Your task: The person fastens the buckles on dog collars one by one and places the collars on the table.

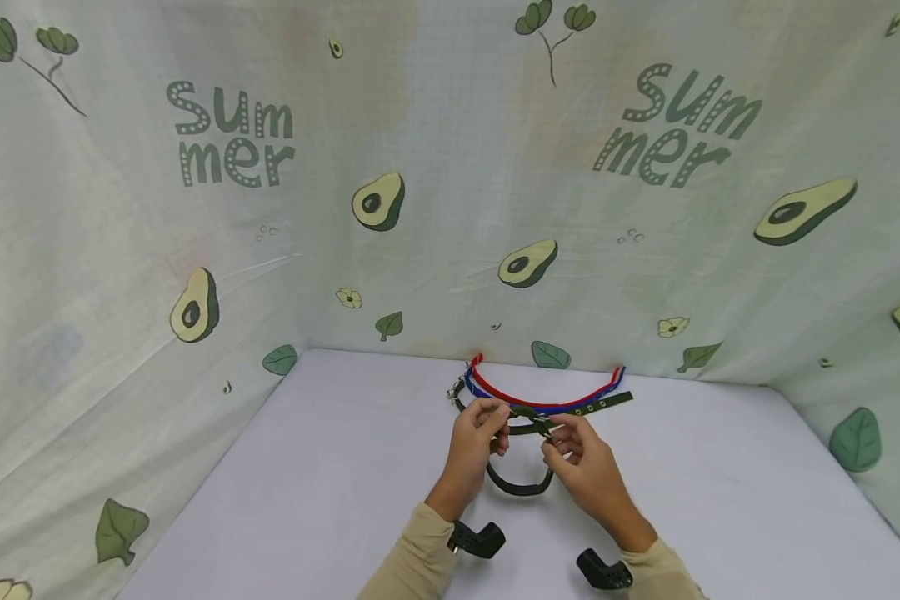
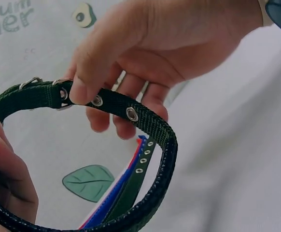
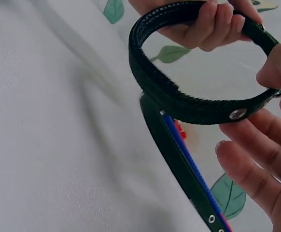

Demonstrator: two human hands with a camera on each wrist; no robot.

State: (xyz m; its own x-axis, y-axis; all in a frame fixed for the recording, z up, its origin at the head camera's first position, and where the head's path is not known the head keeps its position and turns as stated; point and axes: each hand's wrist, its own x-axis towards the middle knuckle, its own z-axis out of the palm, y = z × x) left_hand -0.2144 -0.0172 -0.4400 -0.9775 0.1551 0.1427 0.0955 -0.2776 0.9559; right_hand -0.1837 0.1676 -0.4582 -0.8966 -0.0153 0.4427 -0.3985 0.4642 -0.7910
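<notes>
Trouble could come right at the metal buckle (image 2: 62, 94) of the green collar (image 1: 521, 490): should the pressure of the right hand (image 1: 591, 471) be eased, the strap end might be let slip, and with the nearest eyelet (image 2: 97, 100) half covered by the thumb, its hole could be missed. Whether a prong is seated cannot be told. Lower it toward twelve o'clock and the red strap (image 1: 477, 360), blue strap (image 2: 114, 194) or second green strap (image 2: 130, 185) might be snagged.

Beside the buckle, the collar is pinched by the right thumb, the other fingers spread beneath; the far side is gripped by the curled fingers of the left hand (image 1: 471, 442). Over the tabletop (image 1: 307, 500) it is held, at five o'clock from the head view's centre: a rounded loop, woven webbing, silver-rimmed holes, dark stitched lining.
</notes>
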